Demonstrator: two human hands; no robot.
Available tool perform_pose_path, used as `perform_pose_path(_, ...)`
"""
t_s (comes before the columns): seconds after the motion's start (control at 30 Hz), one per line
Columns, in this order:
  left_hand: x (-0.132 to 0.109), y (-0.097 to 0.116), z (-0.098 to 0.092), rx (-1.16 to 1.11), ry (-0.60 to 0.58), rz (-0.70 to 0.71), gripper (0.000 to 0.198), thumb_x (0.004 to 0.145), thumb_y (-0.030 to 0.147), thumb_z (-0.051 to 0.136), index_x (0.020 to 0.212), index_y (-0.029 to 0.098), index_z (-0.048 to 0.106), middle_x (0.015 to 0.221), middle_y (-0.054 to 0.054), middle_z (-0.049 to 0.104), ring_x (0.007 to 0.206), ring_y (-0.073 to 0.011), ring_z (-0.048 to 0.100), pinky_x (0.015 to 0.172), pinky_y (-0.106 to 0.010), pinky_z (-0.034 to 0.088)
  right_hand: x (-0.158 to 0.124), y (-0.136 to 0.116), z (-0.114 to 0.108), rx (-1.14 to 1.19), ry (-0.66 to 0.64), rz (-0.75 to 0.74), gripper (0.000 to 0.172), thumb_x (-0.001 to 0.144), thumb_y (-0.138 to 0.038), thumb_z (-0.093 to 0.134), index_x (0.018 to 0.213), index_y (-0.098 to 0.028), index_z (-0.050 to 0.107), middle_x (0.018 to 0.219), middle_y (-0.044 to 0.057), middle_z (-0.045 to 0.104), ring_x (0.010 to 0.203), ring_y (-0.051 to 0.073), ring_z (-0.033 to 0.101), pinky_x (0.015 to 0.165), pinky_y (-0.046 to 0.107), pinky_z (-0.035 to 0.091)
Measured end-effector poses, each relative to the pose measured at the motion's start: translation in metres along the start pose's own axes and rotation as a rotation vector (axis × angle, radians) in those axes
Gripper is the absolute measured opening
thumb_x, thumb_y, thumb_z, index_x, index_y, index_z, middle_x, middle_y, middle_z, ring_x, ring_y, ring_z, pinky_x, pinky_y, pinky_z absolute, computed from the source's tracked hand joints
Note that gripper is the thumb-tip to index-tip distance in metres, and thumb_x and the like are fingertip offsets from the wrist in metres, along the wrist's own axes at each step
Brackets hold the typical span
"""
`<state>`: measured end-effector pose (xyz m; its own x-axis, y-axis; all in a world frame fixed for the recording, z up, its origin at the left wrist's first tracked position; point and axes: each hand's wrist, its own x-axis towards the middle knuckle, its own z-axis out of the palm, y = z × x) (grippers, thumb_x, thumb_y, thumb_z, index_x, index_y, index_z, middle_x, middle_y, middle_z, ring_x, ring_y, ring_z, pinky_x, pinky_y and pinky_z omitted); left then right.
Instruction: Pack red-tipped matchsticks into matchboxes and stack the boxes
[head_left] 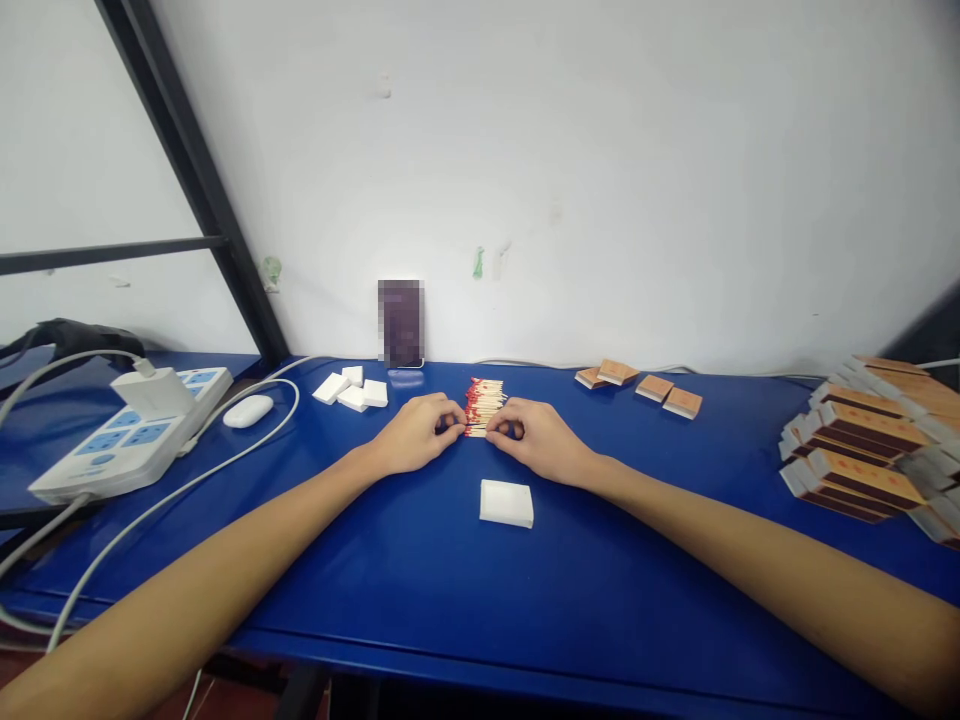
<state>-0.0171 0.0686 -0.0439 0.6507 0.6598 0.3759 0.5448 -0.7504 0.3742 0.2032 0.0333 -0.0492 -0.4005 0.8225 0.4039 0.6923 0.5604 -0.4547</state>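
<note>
A pile of matches (484, 402), most with red heads to the left, lies on the blue table. At its near left edge my left hand (425, 430) has thumb and forefinger pinched on the match heads. On the opposite side my right hand (536, 437) pinches the plain stick ends in the same way. Both hands seem to be on the nearest matches of the pile; how many is too small to tell. Closer to me sits a white matchbox tray (506, 503), apart from both hands.
Several white trays (351, 388) lie at the back left, and orange matchbox sleeves (654, 387) at the back right. Stacked matchboxes (862, 450) stand far right. A phone (402, 325) leans on the wall. Left are a power strip (135, 440), cables and a white case (248, 411).
</note>
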Motion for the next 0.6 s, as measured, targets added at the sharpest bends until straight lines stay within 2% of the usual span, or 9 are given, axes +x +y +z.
perform_pose_path(0.13, -0.0011, 0.0010, -0.0009, 0.016, -0.017, 0.074, 0.020, 0.086, 0.012, 0.051, 0.097, 0.018, 0.065, 0.084, -0.001, 0.059, 0.074, -0.0137, 0.055, 0.069, -0.027, 0.044, -0.0011, 0.0006, 0.0013, 0.004, 0.023, -0.013, 0.008, 0.083, -0.016, 0.063, 0.081, -0.019, 0.071, 0.075, 0.001, 0.064, 0.063, 0.012, 0.052, 0.063, 0.026, 0.040)
perform_pose_path(0.27, -0.0025, 0.0029, -0.0024, 0.057, -0.056, 0.116, 0.021, 0.087, 0.013, 0.049, 0.099, 0.019, 0.065, 0.087, -0.002, 0.057, 0.074, -0.0139, 0.054, 0.069, -0.027, 0.045, -0.0025, 0.0017, 0.0012, 0.002, 0.018, -0.026, 0.010, 0.083, -0.014, 0.062, 0.079, -0.019, 0.070, 0.075, 0.001, 0.063, 0.064, 0.012, 0.053, 0.063, 0.027, 0.041)
perform_pose_path(0.4, -0.0030, 0.0038, -0.0027, 0.091, -0.080, 0.123, 0.022, 0.088, 0.015, 0.048, 0.101, 0.019, 0.065, 0.092, -0.003, 0.059, 0.076, -0.0146, 0.055, 0.070, -0.028, 0.045, -0.0027, 0.0013, 0.0011, 0.012, 0.022, -0.016, 0.011, 0.083, -0.015, 0.062, 0.079, -0.019, 0.071, 0.075, 0.001, 0.063, 0.062, 0.012, 0.052, 0.063, 0.027, 0.041)
perform_pose_path(0.6, -0.0026, 0.0035, -0.0038, 0.106, -0.068, 0.098, 0.020, 0.087, 0.015, 0.051, 0.099, 0.018, 0.066, 0.087, -0.002, 0.057, 0.072, -0.0134, 0.053, 0.067, -0.027, 0.044, -0.0033, -0.0016, 0.0003, 0.020, 0.009, 0.006, 0.011, 0.081, -0.014, 0.061, 0.076, -0.019, 0.070, 0.073, 0.001, 0.062, 0.061, 0.012, 0.051, 0.063, 0.027, 0.041)
